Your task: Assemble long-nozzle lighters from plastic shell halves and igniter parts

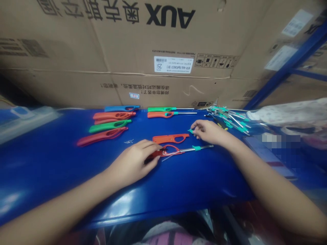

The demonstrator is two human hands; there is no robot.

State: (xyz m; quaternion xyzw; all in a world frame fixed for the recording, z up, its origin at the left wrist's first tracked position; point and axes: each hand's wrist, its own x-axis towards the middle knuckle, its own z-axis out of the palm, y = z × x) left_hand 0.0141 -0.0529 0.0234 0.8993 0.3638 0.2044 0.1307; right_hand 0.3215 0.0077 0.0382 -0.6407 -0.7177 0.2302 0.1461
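My left hand [139, 158] is closed on the handle of a red gas lighter [171, 149] that lies half-opened on the blue table. A thin white wire runs along its handle, and a metal tube with a teal piece [196, 148] points right. Just beyond it lies a loose orange handle shell [163, 139] with a finger loop. To the right, my right hand [208, 132] pinches a small teal plastic part [190, 131] above the table. The fingers of my left hand partly cover the red handle.
Lighter shells in blue, orange, green and red [102, 136] lie at the left. Two lighters with metal tubes, one green [160, 109], lie at the back. A heap of teal-and-metal tubes [230, 119] sits back right, near a flat device [270, 156]. Large cardboard [122, 61] stands behind.
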